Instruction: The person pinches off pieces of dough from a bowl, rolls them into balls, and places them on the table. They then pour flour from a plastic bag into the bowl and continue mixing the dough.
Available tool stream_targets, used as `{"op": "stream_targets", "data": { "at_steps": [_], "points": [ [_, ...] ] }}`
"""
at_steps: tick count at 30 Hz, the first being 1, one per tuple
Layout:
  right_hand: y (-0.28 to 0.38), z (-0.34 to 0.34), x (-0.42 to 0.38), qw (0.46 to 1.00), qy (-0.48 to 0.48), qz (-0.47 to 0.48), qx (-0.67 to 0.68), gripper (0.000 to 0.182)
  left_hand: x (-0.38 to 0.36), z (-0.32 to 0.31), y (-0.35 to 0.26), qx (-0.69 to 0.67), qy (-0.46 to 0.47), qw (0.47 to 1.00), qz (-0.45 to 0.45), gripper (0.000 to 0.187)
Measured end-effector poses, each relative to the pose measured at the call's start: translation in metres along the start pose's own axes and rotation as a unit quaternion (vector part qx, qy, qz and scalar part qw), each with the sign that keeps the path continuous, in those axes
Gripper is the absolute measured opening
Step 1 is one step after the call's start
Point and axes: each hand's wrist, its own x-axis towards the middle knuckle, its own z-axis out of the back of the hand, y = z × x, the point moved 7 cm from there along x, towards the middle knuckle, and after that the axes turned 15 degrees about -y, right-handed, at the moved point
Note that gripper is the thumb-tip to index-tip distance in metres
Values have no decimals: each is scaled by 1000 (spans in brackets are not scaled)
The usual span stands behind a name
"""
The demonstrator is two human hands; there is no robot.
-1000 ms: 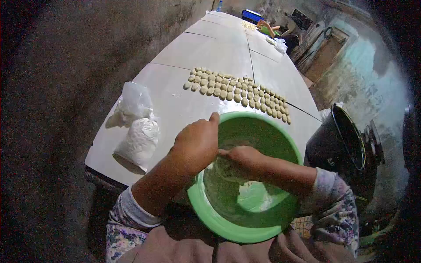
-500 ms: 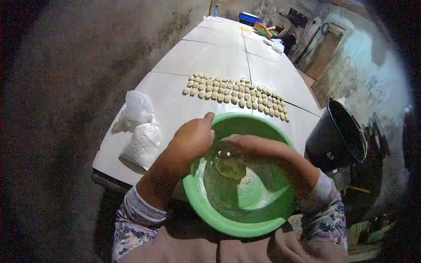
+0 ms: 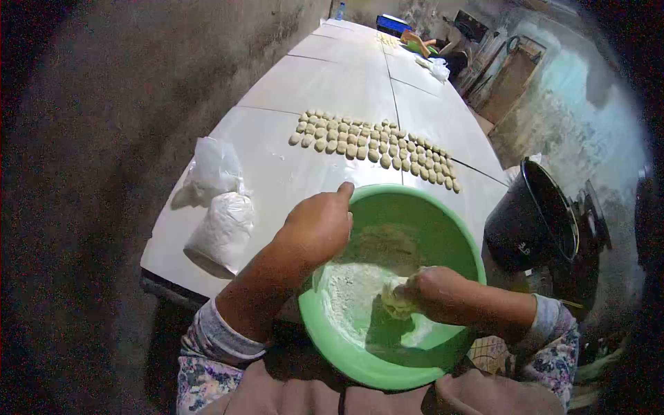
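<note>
A green basin [image 3: 446, 214] stands tilted at the table's near edge, with white flour [image 3: 346, 290] spread over its inside. My left hand [image 3: 321, 225] is closed on the basin's left rim, its thumb sticking up. Down in the basin my right hand [image 3: 432, 287] is closed around a pale lump of dough [image 3: 396, 302]; its fingertips are partly hidden. Just beyond the basin, several rows of small dough pieces [image 3: 374, 156] lie on the white table [image 3: 346, 79].
On the left of the table sits a clear plastic bag of white flour [image 3: 223, 228]. A black bucket [image 3: 515, 232] stands to the right of the table. At the far end are a blue crate [image 3: 393, 26], a bottle [image 3: 340, 11] and another person's arms [image 3: 432, 45].
My right hand has moved down and right inside the basin and now grasps the dough. The basin has shifted slightly right, with my left hand still at its rim.
</note>
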Motion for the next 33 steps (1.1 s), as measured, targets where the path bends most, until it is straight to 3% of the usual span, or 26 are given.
{"op": "stream_targets", "data": {
  "at_steps": [5, 6, 9, 10, 12, 15, 17, 18, 20, 21, 22, 23, 25, 27, 31, 33],
  "points": [
    [14, -11, 23, 996, 25, 80, -9, 15, 0, -2, 0, 10, -34, 999, -28, 38],
    [9, -16, 31, 999, -19, 49, 10, 17, 0, -2, -2, 22, -27, 999, -24, 38],
    [14, -26, 57, 998, 44, 26, -23, 22, -1, -3, -2, 46, -25, 998, -22, 39],
    [3, -34, 64, 1000, 6, 3, 14, 32, -1, -2, 1, 54, -30, 998, -20, 40],
    [8, -21, 69, 1000, -10, 14, -13, 34, -2, 3, -1, 63, -4, 998, 16, 41],
    [6, -16, 70, 997, -44, 41, -53, 37, -1, 4, 1, 54, -28, 998, -8, 44],
    [-5, -14, 68, 998, 34, -54, 1, 38, -3, 9, 7, 45, -40, 998, -11, 45],
    [1, -4, 63, 999, 22, -5, -29, 44, -2, 17, 10, -33, -82, 996, 10, 42],
    [4, 5, 52, 1000, 14, -12, -19, 46, -2, 36, 29, -121, -155, 978, 66, 42],
    [2, 8, 44, 999, 17, -28, -8, 48, -4, 51, 46, -132, -232, 963, -27, 43],
    [-1, 13, 36, 1000, 9, -28, -6, 48, -12, 69, 65, -50, -327, 944, -11, 40],
    [-3, 22, 29, 1000, -23, -8, 14, 50, -26, 82, 82, 70, -351, 932, 62, 40],
    [-7, 34, 8, 998, -57, 13, 35, 53, -43, 82, 122, 162, -305, 929, 135, 57],
    [-4, 55, -16, 980, -171, 27, 94, 42, -66, 75, 129, 181, -283, 921, 196, 69],
    [-29, 30, -30, 984, -150, 20, 90, 42, -80, 65, 127, 233, -264, 916, 191, 79],
    [-35, 19, -39, 979, -176, 26, 99, 42, -80, 64, 136, 188, -273, 917, 222, 79]
  ]
}}
